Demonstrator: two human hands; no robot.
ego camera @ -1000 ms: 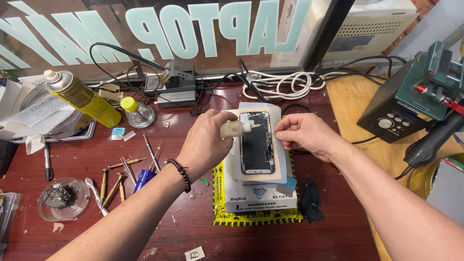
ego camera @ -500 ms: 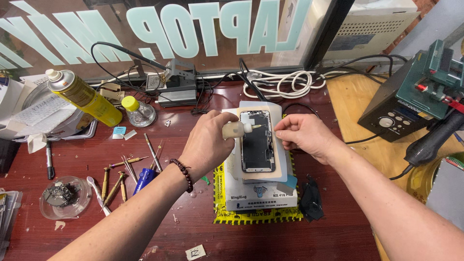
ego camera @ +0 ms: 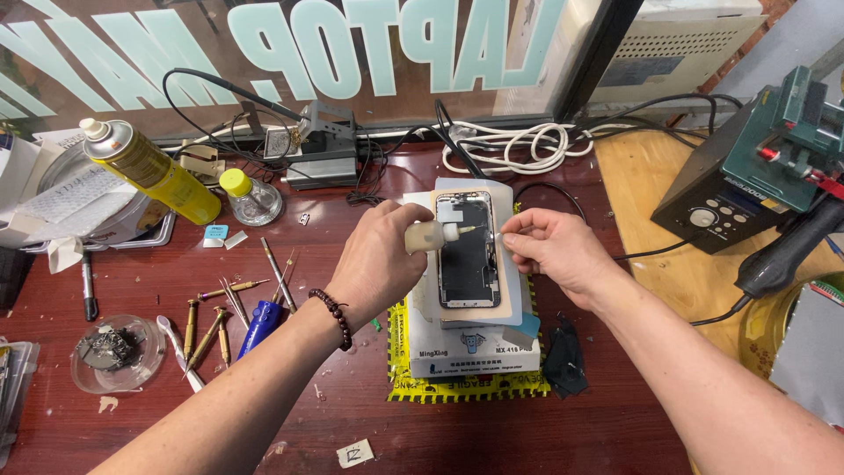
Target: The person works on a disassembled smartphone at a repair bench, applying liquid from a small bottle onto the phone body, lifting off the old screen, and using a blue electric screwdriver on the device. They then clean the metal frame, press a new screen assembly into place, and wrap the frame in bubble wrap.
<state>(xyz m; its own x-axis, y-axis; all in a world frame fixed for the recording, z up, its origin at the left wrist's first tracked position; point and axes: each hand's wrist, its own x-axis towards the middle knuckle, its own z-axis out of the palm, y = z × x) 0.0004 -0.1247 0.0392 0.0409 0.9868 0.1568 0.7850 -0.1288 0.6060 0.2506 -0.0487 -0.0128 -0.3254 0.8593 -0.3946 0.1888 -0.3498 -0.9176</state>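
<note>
The left hand (ego camera: 380, 262) is closed around a small squeeze bottle (ego camera: 428, 236) lying level, its long axis running 9 to 3 o'clock and its thin nozzle pointing toward 3 over the top of the opened phone (ego camera: 468, 251). The phone lies lengthwise 12 to 6 on a white heating pad (ego camera: 475, 343). The right hand (ego camera: 552, 251) pinches the phone's right edge at 3 o'clock. Since half a second ago, both hands have barely shifted.

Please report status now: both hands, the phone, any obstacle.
Left hand holds small dropper bottle, tip over phone. Right hand at phone's right edge. Phone flat on pad. Nothing blocking.
</note>
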